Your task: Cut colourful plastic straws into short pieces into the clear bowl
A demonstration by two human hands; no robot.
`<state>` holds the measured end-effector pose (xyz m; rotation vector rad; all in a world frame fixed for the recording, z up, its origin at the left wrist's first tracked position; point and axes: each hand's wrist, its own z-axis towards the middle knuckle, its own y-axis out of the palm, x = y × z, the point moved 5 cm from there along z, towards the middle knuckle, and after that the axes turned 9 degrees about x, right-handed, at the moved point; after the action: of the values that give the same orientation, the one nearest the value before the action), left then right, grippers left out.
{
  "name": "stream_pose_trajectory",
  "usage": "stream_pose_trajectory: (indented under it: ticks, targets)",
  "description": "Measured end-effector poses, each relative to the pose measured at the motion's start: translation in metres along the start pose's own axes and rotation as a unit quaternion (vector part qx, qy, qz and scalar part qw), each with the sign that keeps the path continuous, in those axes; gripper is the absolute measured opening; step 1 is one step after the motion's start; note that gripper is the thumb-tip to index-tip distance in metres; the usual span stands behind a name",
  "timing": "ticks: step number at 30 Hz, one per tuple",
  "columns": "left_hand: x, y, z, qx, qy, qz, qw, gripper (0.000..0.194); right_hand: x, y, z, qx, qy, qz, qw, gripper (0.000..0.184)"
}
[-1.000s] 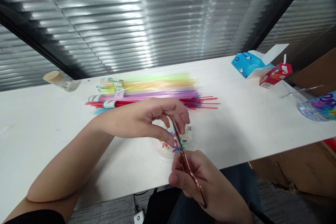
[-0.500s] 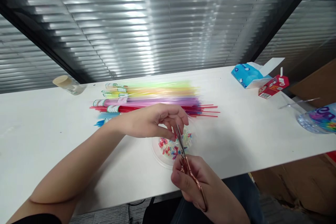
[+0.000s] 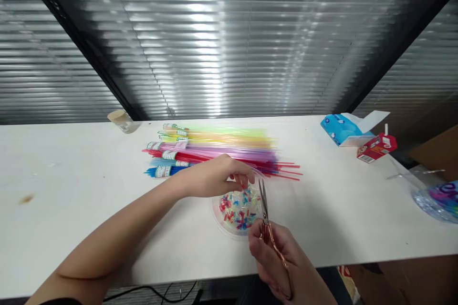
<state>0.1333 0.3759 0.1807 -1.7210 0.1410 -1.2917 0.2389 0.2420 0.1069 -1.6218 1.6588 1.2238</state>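
Note:
My right hand (image 3: 275, 257) grips copper-handled scissors (image 3: 265, 200), their blades pointing up and slightly apart. Left of the blades, my left hand (image 3: 229, 176) hovers over a clear round bowl (image 3: 216, 217), its fingers curled with thumb and fingertips close together. A bit of red shows at those fingertips, too small to name. Inside the bowl lie many short cut pieces (image 3: 238, 212) in red, blue, pale yellow and clear. Behind my left hand lie bundles of long thin plastic straws, with yellow (image 3: 229, 140), purple (image 3: 229, 151), red (image 3: 189, 156) and blue (image 3: 152, 171) ones.
A cork-topped glass jar (image 3: 123, 121) lies tipped at the back left. On the right are an open blue carton (image 3: 339, 128), a small red box (image 3: 375, 147) and a colourful clear plastic package (image 3: 440, 200). Blinds (image 3: 214, 47) stand behind the white table (image 3: 71, 200).
The scissors and my right hand have drawn back from my left fingers, so a gap now separates the blades from them. The camera view has tilted up and shifted left.

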Motion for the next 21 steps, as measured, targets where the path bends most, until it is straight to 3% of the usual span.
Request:
stream_pose_trajectory:
  ticks: [6, 11, 14, 17, 19, 21]
  targets:
    - [0.01, 0.009, 0.003, 0.033, -0.005, 0.08, 0.996, 0.015, -0.015, -0.017, -0.001, 0.041, -0.043, -0.008, 0.998, 0.057]
    - [0.006, 0.018, 0.011, 0.054, 0.006, 0.082, 0.995, 0.02, -0.067, -0.045, 0.002, 0.116, -0.137, -0.062, 0.982, 0.052]
    - [0.002, 0.018, 0.015, 0.078, 0.005, 0.079, 0.994, 0.021, -0.104, -0.063, 0.014, 0.161, -0.221, -0.101, 0.957, 0.049]
    - [0.0, 0.018, 0.014, 0.099, -0.001, 0.076, 0.992, 0.017, -0.123, -0.083, 0.032, 0.215, -0.26, -0.122, 0.933, 0.046]
    - [-0.001, 0.018, 0.011, 0.101, -0.003, 0.082, 0.991, 0.013, -0.124, -0.099, 0.044, 0.29, -0.26, -0.16, 0.907, 0.043]
    - [-0.002, 0.02, 0.007, 0.101, 0.004, 0.091, 0.991, 0.012, -0.121, -0.116, 0.05, 0.389, -0.266, -0.212, 0.856, 0.036]
